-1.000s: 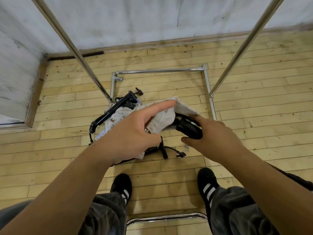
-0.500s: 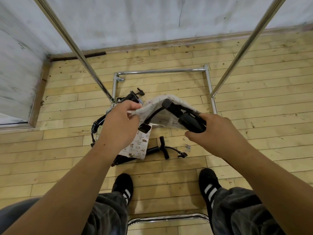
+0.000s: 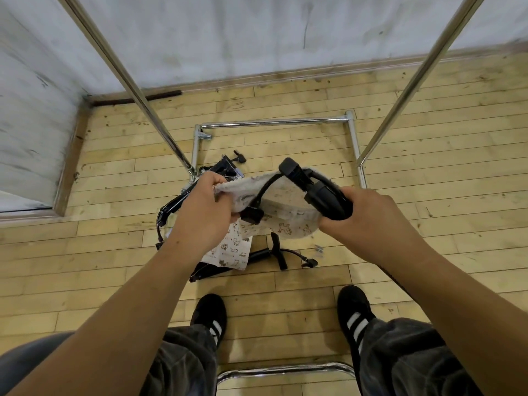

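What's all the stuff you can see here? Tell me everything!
cloth: one, cream with tiny animal prints, held between both hands
hanger: one, black, on the cloth, in the right hand
hangers on the floor: several, black, piled below the hands
rack: one, shiny silver, poles and bars around the pile
floor: one, yellow wood, underneath everything
wall: one, grey-white, at the back
shoes: two, black with white stripes, at the bottom
trousers: one pair, dark grey, bottom edge
left hand: one, pinches the cloth's edge
right hand: one, grips the hanger
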A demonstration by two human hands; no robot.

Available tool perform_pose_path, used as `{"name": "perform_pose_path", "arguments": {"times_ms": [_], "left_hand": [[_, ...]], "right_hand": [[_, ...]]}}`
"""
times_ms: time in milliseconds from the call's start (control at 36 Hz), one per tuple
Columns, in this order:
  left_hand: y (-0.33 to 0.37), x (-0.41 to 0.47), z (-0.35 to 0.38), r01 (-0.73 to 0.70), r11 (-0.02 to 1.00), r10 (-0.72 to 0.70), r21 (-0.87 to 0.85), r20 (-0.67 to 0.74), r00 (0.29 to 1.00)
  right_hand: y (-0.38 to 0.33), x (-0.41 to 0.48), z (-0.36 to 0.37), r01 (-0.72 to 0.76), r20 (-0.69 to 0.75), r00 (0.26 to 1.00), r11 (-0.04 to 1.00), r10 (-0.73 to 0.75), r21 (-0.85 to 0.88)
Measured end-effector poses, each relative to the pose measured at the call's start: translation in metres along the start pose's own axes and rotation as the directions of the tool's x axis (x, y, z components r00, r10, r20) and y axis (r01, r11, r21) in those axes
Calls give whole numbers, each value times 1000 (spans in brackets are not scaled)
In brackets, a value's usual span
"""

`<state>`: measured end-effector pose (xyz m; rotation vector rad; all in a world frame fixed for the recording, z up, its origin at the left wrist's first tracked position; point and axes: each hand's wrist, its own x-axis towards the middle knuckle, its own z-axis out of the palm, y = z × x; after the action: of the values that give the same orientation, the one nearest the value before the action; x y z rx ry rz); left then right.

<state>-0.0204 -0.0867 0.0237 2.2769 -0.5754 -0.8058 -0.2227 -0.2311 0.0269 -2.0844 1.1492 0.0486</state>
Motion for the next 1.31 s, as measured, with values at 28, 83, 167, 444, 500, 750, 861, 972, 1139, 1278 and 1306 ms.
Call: {"name": "perform_pose_path", "arguments": {"times_ms": [28,83,167,444,500,750,861,972,1139,1278,1306], "left_hand": [[1,-1,0,29,998,-29,-54,10,1000],[5,-3,-1,72,986,-67,-150,38,997],[9,-6,0,158,953,-139,-259,90,986],[15,-11,1,408,734,-240,-543,355,904],[17,-12,0,448,669,-252,-593,387,887],[13,-13,4,496,727,-244,-474,497,833],[12,-13,3,444,801,-251,-402,448,858],[10,-12,0,303,915,-199,-265,355,913],[16,-13,1,262,916,-142,-303,366,920],[14,-11,1,188,904,-95,-383,249,964],[13,-9,0,165,906,-84,-390,217,972]], "right_hand": [[0,0,0,4,-8,1000,1000,-4,0],[0,0,0,11,-19,1000,1000,-11,2],[0,0,0,23,-30,999,1000,-23,-6],[4,1,1,21,-154,987,979,-53,-203],[6,2,0,13,-182,982,971,-58,-237],[6,4,2,-49,-160,987,982,19,-183],[7,6,1,-59,-170,985,979,25,-196],[10,6,1,-60,-196,981,968,12,-243],[11,5,0,-45,-188,982,937,-23,-348],[11,0,3,2,-94,994,889,-51,-457],[11,-1,3,12,-77,995,883,-55,-469]]}}
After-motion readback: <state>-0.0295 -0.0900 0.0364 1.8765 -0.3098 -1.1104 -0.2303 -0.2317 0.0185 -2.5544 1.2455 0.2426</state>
